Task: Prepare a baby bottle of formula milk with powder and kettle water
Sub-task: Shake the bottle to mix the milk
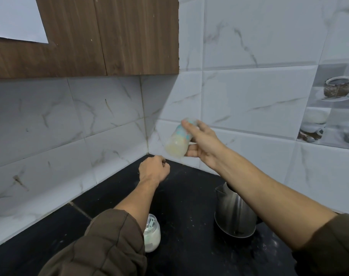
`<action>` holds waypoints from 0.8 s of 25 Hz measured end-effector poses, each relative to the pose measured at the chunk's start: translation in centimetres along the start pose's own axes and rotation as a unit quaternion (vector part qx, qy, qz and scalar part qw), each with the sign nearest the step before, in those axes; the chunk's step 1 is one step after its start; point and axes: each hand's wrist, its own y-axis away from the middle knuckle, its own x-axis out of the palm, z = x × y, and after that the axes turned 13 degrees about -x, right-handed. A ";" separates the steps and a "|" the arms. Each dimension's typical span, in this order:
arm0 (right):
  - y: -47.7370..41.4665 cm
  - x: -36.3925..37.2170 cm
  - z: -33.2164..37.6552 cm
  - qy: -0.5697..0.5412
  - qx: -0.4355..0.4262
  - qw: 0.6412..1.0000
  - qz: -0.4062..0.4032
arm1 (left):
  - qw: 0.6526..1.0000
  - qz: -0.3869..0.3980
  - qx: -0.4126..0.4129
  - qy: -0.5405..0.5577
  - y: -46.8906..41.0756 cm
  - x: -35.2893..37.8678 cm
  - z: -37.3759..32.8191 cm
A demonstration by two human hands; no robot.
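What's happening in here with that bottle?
A person is making baby milk. Their right hand holds the baby bottle up in the air, tilted, with pale milk inside; it looks blurred, maybe from shaking. The left hand is curled and holds nothing. The steel kettle and the jar of white powder stand on the black counter below.

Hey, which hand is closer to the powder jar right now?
Left. The left hand hovers beyond the powder jar toward the corner; the right hand is raised farther right, gripping the baby bottle.
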 end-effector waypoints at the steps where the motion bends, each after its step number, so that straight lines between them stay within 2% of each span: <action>1: 0.5 0.1 0.1 0.022 -0.011 0.999 0.041 | 1.000 -0.002 0.000 0.001 0.0 -0.1 -0.2; 2: 0.4 0.0 0.3 0.019 -0.017 0.999 0.038 | 1.000 -0.006 0.002 0.001 0.0 -0.1 -0.2; 5: -0.7 -0.6 1.2 -0.062 -0.017 0.991 -0.114 | 1.000 -0.014 0.002 -0.001 -0.4 -0.2 0.1; 6: -0.8 -0.7 1.2 -0.064 -0.018 0.988 -0.137 | 1.000 -0.016 0.001 -0.002 -0.4 -0.3 0.2; 7: -0.5 -0.7 1.1 -0.046 -0.016 0.991 -0.127 | 1.000 -0.015 0.001 -0.003 -0.5 -0.3 0.2; 10: 1.1 -0.1 0.4 0.039 -0.033 0.999 0.012 | 1.000 -0.012 0.004 -0.001 -0.3 -0.1 -0.2; 11: 1.1 -0.2 0.4 0.041 -0.047 0.998 0.020 | 1.000 -0.011 0.007 0.000 -0.3 -0.1 -0.4; 14: -0.4 -0.7 1.3 -0.058 -0.049 0.990 -0.120 | 1.000 -0.009 0.008 0.000 -0.3 0.0 -0.2; 15: -0.7 -0.8 1.4 -0.071 -0.040 0.988 -0.133 | 1.000 -0.007 0.005 -0.001 -0.4 0.0 -0.1; 16: -0.5 -0.7 1.4 -0.055 -0.027 0.992 -0.106 | 1.000 -0.005 0.003 -0.003 -0.4 0.0 0.0; 19: 1.0 -0.5 0.5 0.058 -0.021 0.996 0.060 | 1.000 -0.008 0.006 -0.007 -0.3 -0.2 -0.2; 20: 1.0 -0.5 0.5 0.059 -0.030 0.995 0.069 | 1.000 -0.009 0.007 -0.007 -0.3 -0.3 -0.2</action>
